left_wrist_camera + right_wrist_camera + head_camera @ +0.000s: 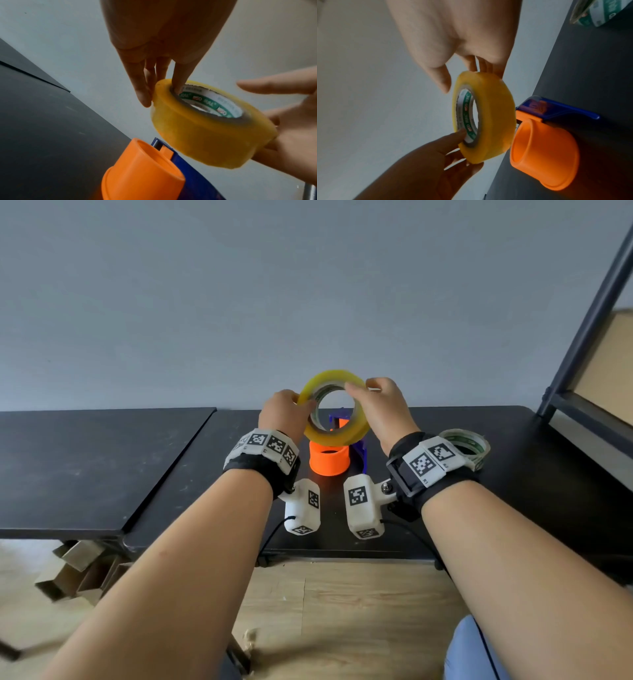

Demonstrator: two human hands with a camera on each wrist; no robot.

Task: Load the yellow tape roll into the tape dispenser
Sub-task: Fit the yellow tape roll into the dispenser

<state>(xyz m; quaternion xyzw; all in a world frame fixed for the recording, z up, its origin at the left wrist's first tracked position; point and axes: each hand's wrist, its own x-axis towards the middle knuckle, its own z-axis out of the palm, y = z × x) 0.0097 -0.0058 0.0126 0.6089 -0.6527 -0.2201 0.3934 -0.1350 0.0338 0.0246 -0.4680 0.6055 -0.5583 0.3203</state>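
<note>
Tape roll (pixel 336 409) held in the air by both hands, just above the dispenser's orange hub (pixel 329 460).
Left hand (pixel 284 414) pinches the rim with a finger inside the core; right hand (pixel 383 409) grips the opposite edge, apparently to line up core and hub on the worktop (pixel 102 467).

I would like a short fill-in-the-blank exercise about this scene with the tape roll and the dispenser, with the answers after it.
1. Both hands hold the yellow tape roll in the ____ above the dispenser.
2. The dispenser's hub, which has no roll on it yet, is ____ in colour.
3. The left hand has its ____ inside the roll's core.
4. A second tape roll lies on the black ____ beside the right hand's wrist.

Answers: air; orange; thumb; table
</note>
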